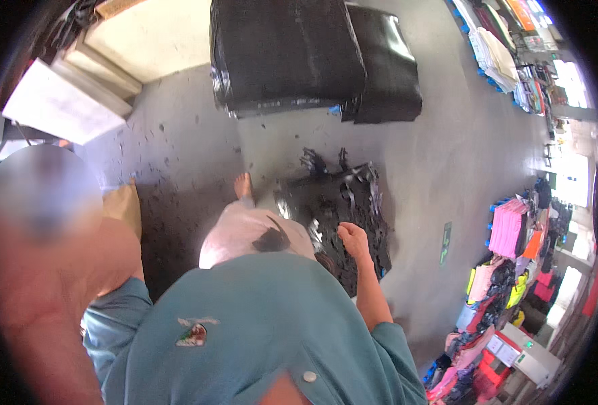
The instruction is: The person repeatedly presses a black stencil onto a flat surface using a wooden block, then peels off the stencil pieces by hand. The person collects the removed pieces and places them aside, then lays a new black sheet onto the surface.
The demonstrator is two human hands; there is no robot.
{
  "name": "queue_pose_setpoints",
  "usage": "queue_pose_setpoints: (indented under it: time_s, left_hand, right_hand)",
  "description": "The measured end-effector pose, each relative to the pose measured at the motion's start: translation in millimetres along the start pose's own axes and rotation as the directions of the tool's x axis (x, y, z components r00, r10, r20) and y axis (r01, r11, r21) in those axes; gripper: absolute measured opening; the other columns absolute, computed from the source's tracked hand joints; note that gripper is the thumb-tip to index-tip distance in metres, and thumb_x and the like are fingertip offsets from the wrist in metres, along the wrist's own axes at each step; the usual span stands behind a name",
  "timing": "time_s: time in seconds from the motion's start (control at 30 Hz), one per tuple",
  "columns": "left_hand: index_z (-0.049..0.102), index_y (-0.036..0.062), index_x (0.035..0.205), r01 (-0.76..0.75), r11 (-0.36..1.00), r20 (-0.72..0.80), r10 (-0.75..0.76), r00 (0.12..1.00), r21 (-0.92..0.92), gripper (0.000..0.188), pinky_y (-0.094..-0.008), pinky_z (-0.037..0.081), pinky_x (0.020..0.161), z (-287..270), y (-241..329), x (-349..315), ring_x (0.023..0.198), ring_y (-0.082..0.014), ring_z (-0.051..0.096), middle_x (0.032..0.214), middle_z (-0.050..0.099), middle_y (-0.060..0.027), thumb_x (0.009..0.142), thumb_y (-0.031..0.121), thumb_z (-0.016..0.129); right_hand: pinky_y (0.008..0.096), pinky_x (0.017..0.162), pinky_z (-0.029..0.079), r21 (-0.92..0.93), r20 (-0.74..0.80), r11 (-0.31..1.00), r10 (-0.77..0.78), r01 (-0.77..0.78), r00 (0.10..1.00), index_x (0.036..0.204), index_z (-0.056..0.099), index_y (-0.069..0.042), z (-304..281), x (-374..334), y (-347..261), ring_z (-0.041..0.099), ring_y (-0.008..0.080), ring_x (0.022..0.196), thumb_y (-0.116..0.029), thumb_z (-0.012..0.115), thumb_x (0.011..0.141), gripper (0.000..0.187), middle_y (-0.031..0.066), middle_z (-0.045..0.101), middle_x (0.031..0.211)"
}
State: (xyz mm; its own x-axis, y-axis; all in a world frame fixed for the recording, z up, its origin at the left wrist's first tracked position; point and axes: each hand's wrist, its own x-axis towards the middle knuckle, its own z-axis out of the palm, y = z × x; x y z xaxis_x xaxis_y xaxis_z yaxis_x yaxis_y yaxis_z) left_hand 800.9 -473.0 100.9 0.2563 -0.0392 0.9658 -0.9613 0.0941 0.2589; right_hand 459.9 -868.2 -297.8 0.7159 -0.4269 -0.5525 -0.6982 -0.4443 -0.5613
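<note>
Right hand over the black pile, left hand out of sight

Your right hand (pixel 353 237) hangs with its fingers curled into a loose fist, and no item can be seen in its grip. It sits directly above the pile of black scraps (pixel 336 209) on the grey floor (pixel 447 162). The pile lies under and ahead of the knuckles, its long axis running away from you toward the stacks of black sheets (pixel 292 54). Your bare foot (pixel 243 185) stands just beside the left edge of the pile. Your left hand is hidden by your green shirt (pixel 258 331), so its fingers cannot be assessed. The right hand is therefore the nearer one.
</note>
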Motion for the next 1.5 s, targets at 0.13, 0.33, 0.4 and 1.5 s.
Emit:
queue_pose_setpoints:
  time_s: [0.13, 0.33, 0.4, 1.5]
  left_hand:
    - [0.069, -0.0041, 0.124, 0.053, 0.998, -0.029, -0.052, 0.998, 0.039, 0.032, -0.0349, 0.056, 0.090, -19, -56, -3, 0.103, -0.0239, 0.070, 0.114, 0.073, -0.0155, 0.102, 0.020, 0.070]
    - [0.071, -0.0027, 0.124, 0.423, 0.906, 0.072, -0.424, 0.903, 0.030, 0.029, -0.0358, 0.056, 0.092, 26, -170, -33, 0.104, -0.0243, 0.071, 0.115, 0.074, -0.0147, 0.101, 0.014, 0.068]
    - [0.071, -0.0023, 0.123, 0.333, 0.940, 0.008, -0.334, 0.942, 0.075, 0.028, -0.0361, 0.056, 0.092, -1, -199, -15, 0.104, -0.0244, 0.071, 0.115, 0.074, -0.0144, 0.100, 0.013, 0.067]
    - [0.043, 0.0104, 0.164, 0.298, -0.156, -0.199, -0.973, 0.119, 0.942, 0.090, -0.0686, 0.013, 0.129, 142, -786, -393, 0.163, -0.0522, 0.011, 0.176, 0.021, -0.0262, 0.091, 0.055, 0.074]
  right_hand:
    - [0.0402, 0.093, 0.057, -0.022, -0.033, 0.994, -0.109, 0.108, 0.994, 0.116, 0.079, -0.003, -1, 40, -66, 0.077, 0.0341, 0.105, -0.032, 0.067, 0.099, 0.036, 0.0200, 0.079, 0.111]
    - [0.0465, 0.091, 0.059, -0.331, 0.165, 0.915, -0.185, 0.232, 0.969, 0.116, 0.079, -0.006, 11, 98, -95, 0.075, 0.0382, 0.104, -0.038, 0.064, 0.098, 0.039, 0.0194, 0.078, 0.112]
    - [0.0444, 0.087, 0.059, -0.076, 0.151, 0.996, 0.052, -0.041, 0.987, 0.111, 0.080, -0.007, 13, 120, -96, 0.076, 0.0356, 0.099, -0.036, 0.067, 0.097, 0.035, 0.0185, 0.079, 0.105]
    - [0.0627, 0.126, 0.030, -0.570, 0.133, 0.368, -0.841, 0.735, 0.525, 0.155, 0.049, 0.002, 33, 1023, -683, 0.035, 0.0479, 0.152, -0.048, 0.072, 0.100, 0.077, 0.0258, 0.041, 0.160]
